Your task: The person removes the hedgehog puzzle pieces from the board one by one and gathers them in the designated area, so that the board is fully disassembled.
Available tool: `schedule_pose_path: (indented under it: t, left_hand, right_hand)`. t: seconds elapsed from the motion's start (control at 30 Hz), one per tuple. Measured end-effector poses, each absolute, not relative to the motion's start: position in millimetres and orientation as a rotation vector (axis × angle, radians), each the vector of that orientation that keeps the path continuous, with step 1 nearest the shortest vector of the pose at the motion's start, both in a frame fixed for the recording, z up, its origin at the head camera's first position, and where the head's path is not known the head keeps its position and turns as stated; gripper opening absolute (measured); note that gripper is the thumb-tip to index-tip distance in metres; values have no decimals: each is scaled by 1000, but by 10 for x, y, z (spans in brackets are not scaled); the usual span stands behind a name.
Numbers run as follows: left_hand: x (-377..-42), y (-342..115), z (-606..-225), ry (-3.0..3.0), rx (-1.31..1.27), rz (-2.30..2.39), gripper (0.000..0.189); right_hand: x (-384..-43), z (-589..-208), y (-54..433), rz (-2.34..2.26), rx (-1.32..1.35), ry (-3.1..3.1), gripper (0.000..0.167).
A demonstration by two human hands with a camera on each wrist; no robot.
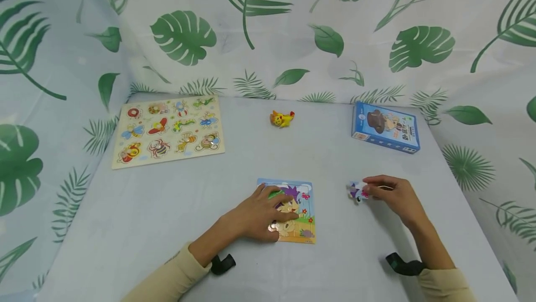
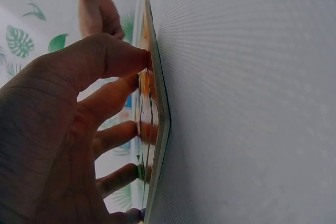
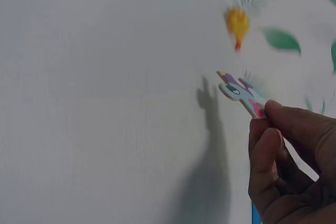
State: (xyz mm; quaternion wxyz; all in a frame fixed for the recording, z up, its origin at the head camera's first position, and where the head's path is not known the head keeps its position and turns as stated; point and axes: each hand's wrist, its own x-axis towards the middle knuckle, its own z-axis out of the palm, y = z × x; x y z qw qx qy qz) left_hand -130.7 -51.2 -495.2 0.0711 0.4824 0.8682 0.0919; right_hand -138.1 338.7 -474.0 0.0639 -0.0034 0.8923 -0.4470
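A colourful jigsaw puzzle in a flat tray lies at the front middle of the table. Across its left part my left hand rests with spread fingers. In the left wrist view the thumb and fingertips touch the puzzle's face near its edge, hiding part of the picture. To the right of the puzzle, my right hand pinches a puzzle piece between thumb and fingers. The right wrist view shows this piece held above the table, with light blue, purple and pink on it and an eye printed there.
A wooden insect peg board lies at the back left. Behind the puzzle is a small yellow toy figure. At the back right lies a blue box. A leaf-patterned cloth hangs along the back and sides.
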Motion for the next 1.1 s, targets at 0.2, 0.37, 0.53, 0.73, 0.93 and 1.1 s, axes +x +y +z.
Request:
schedule_pose_path:
  t: [0.2,0.37,0.53,0.73,0.93,1.1]
  left_hand:
    - [-1363,-538,-4877,2609,1442,231,60]
    - [-1404,-550,-4838,2613,1482,247,60]
    - [-1437,-557,-4811,2626,1495,229,60]
    - [-1428,-542,-4844,2624,1478,234,60]
    - [-1338,-519,-4903,2604,1433,253,61]
    - [-1245,-494,-4967,2609,1425,239,62]
  right_hand:
    - [-1499,-4756,3803,-1142,71,2738,38]
    - [-1576,-4742,3841,-1044,40,2796,35]
    - [-1625,-4722,3842,-973,9,2823,33]
    - [-1627,-4783,3856,-911,1,2837,32]
    - [-1524,-4885,3838,-887,23,2864,31]
    - [-1445,-4931,3835,-850,23,2870,27]
